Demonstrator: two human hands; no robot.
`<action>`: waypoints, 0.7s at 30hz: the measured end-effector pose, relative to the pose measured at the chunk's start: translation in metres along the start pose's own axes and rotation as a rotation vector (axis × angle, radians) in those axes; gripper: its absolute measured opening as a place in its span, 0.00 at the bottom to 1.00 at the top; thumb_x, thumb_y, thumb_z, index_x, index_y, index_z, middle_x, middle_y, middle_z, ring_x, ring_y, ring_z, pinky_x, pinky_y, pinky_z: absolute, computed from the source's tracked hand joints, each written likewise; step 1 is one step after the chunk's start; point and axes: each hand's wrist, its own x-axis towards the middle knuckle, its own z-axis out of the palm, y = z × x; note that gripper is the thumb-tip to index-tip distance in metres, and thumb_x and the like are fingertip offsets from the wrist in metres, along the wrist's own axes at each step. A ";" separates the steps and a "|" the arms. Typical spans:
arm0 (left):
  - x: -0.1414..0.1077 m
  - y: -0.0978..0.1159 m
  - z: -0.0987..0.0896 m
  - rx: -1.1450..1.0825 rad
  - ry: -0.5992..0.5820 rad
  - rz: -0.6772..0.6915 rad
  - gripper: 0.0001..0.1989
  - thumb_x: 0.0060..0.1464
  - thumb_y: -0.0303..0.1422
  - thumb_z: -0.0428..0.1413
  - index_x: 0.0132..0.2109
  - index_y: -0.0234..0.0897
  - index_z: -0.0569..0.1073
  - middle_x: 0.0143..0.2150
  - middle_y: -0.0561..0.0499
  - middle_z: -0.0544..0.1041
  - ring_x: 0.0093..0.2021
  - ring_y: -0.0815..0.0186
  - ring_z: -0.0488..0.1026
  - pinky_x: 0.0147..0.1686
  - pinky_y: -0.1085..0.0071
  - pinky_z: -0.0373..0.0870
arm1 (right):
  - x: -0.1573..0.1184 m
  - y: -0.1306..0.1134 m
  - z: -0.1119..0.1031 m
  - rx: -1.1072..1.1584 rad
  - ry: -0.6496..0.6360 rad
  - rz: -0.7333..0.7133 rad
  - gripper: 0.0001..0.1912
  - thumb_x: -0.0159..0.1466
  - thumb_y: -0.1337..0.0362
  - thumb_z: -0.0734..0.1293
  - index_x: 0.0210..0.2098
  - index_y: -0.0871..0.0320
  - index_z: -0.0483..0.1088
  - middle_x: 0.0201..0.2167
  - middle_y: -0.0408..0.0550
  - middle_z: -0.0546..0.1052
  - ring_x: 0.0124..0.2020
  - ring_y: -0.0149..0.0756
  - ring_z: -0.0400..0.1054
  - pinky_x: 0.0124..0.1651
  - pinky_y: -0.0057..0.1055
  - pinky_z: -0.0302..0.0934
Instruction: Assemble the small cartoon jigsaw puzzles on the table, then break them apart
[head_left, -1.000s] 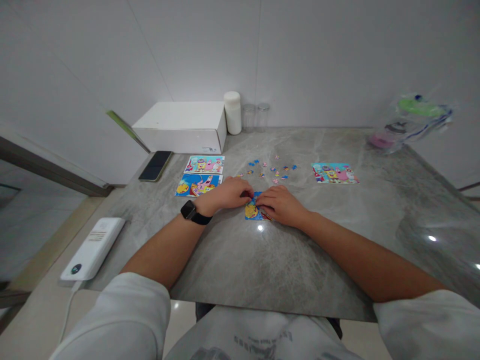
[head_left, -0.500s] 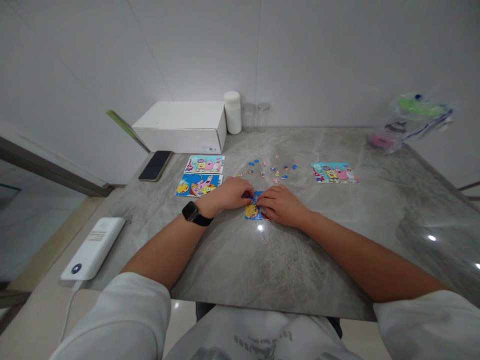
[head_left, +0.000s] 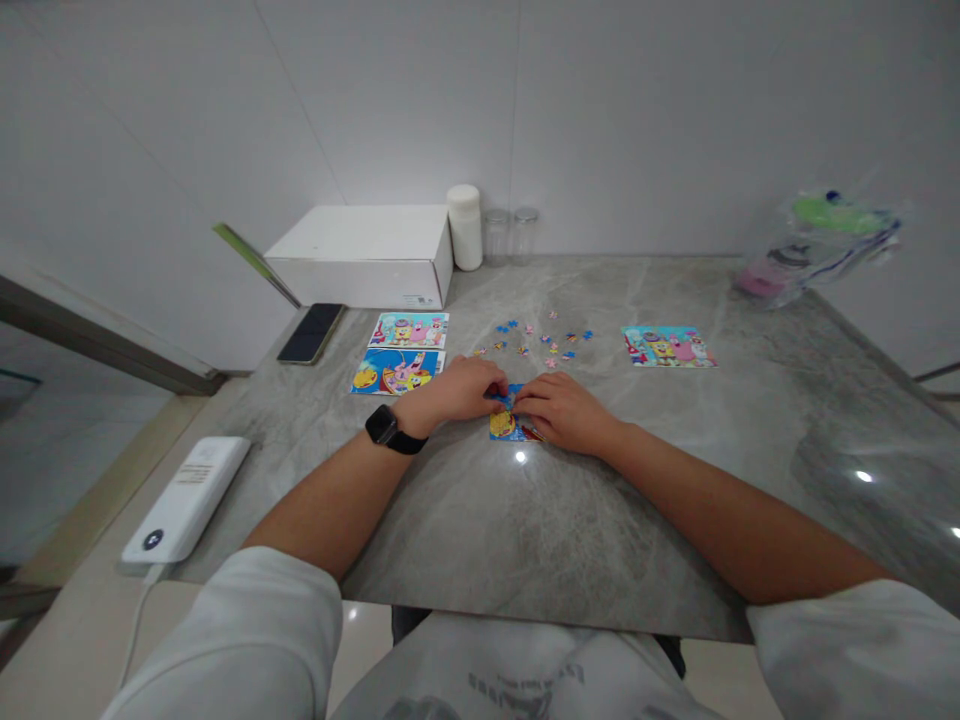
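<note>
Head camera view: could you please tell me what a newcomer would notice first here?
Both hands, left hand and right hand, meet over a half-built puzzle at the middle of the grey table. Loose pieces lie scattered just beyond them, with finished pictures on the left and another picture on the right.

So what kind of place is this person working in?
Probably a home or small office room: a grey marble-look table against plain white walls, with a white box, a phone and cartoon jigsaw puzzles laid out.
</note>
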 end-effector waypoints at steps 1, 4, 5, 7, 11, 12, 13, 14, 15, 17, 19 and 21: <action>0.000 -0.001 0.000 -0.001 -0.001 -0.001 0.09 0.59 0.35 0.63 0.46 0.41 0.81 0.47 0.49 0.84 0.47 0.58 0.78 0.47 0.64 0.68 | 0.000 0.000 0.000 0.006 0.001 0.002 0.19 0.66 0.73 0.66 0.51 0.49 0.82 0.49 0.51 0.83 0.50 0.45 0.73 0.57 0.44 0.60; 0.000 -0.001 0.001 -0.002 0.003 -0.008 0.09 0.59 0.35 0.63 0.46 0.41 0.81 0.47 0.49 0.84 0.48 0.58 0.78 0.47 0.64 0.67 | 0.000 0.000 0.001 0.025 0.010 0.008 0.18 0.67 0.72 0.66 0.51 0.50 0.81 0.48 0.51 0.83 0.50 0.45 0.73 0.56 0.43 0.61; 0.000 -0.001 0.001 -0.003 0.005 -0.011 0.08 0.59 0.36 0.63 0.46 0.41 0.81 0.47 0.49 0.84 0.48 0.58 0.78 0.47 0.64 0.67 | 0.000 0.000 0.001 0.030 0.013 0.010 0.17 0.68 0.71 0.66 0.51 0.51 0.81 0.48 0.51 0.83 0.50 0.45 0.73 0.55 0.43 0.61; 0.000 -0.001 0.001 -0.007 0.003 -0.015 0.08 0.59 0.35 0.63 0.46 0.42 0.81 0.47 0.49 0.84 0.48 0.58 0.78 0.46 0.64 0.67 | 0.001 0.000 0.002 0.030 0.013 0.012 0.15 0.69 0.69 0.66 0.50 0.51 0.81 0.48 0.51 0.83 0.50 0.45 0.74 0.55 0.43 0.61; 0.000 0.001 -0.001 -0.006 -0.010 -0.022 0.09 0.59 0.35 0.64 0.46 0.41 0.81 0.47 0.49 0.84 0.48 0.58 0.78 0.46 0.64 0.67 | 0.001 0.001 0.003 0.017 0.006 0.012 0.12 0.70 0.68 0.66 0.48 0.51 0.80 0.47 0.50 0.83 0.49 0.45 0.74 0.55 0.43 0.61; 0.000 0.001 -0.001 -0.004 -0.012 -0.025 0.09 0.58 0.35 0.64 0.46 0.42 0.81 0.47 0.49 0.84 0.48 0.57 0.78 0.46 0.64 0.67 | 0.001 0.001 0.003 0.016 0.007 0.013 0.12 0.70 0.68 0.66 0.47 0.51 0.80 0.47 0.50 0.83 0.49 0.45 0.74 0.55 0.43 0.60; 0.000 0.002 -0.002 -0.004 -0.013 -0.028 0.09 0.58 0.35 0.64 0.46 0.42 0.81 0.47 0.49 0.84 0.48 0.57 0.78 0.46 0.64 0.67 | 0.001 0.001 0.002 0.016 0.008 0.015 0.12 0.70 0.68 0.66 0.47 0.52 0.80 0.46 0.50 0.83 0.49 0.45 0.74 0.55 0.43 0.60; 0.000 0.002 -0.002 -0.006 -0.015 -0.030 0.08 0.58 0.35 0.64 0.46 0.42 0.81 0.47 0.49 0.84 0.48 0.57 0.78 0.46 0.64 0.67 | 0.001 0.001 0.002 0.017 0.007 0.014 0.12 0.70 0.68 0.66 0.47 0.51 0.80 0.46 0.50 0.83 0.49 0.45 0.74 0.55 0.43 0.60; 0.000 0.001 -0.002 -0.007 -0.014 -0.031 0.08 0.58 0.35 0.64 0.45 0.42 0.81 0.47 0.49 0.84 0.48 0.57 0.78 0.46 0.64 0.67 | 0.001 0.001 0.002 0.018 0.006 0.013 0.12 0.70 0.68 0.66 0.47 0.51 0.80 0.46 0.50 0.83 0.49 0.45 0.74 0.55 0.43 0.60; 0.001 0.000 -0.001 -0.009 -0.014 -0.026 0.08 0.58 0.35 0.64 0.45 0.42 0.81 0.47 0.49 0.84 0.47 0.58 0.78 0.46 0.64 0.68 | 0.001 0.000 0.001 0.013 0.007 0.007 0.12 0.70 0.68 0.66 0.48 0.51 0.80 0.46 0.51 0.83 0.49 0.45 0.74 0.54 0.43 0.60; 0.001 0.000 0.000 -0.007 -0.010 -0.021 0.09 0.58 0.35 0.64 0.46 0.42 0.81 0.47 0.49 0.84 0.47 0.58 0.78 0.46 0.64 0.68 | 0.001 -0.001 0.002 -0.003 0.008 0.002 0.13 0.70 0.67 0.66 0.49 0.51 0.81 0.46 0.51 0.83 0.49 0.45 0.73 0.54 0.43 0.60; 0.001 -0.001 0.000 -0.003 -0.006 -0.019 0.09 0.58 0.35 0.64 0.46 0.42 0.81 0.47 0.49 0.84 0.47 0.58 0.78 0.46 0.64 0.68 | 0.000 -0.002 0.002 -0.024 0.008 -0.004 0.13 0.71 0.67 0.66 0.49 0.52 0.81 0.46 0.52 0.83 0.48 0.45 0.73 0.54 0.43 0.60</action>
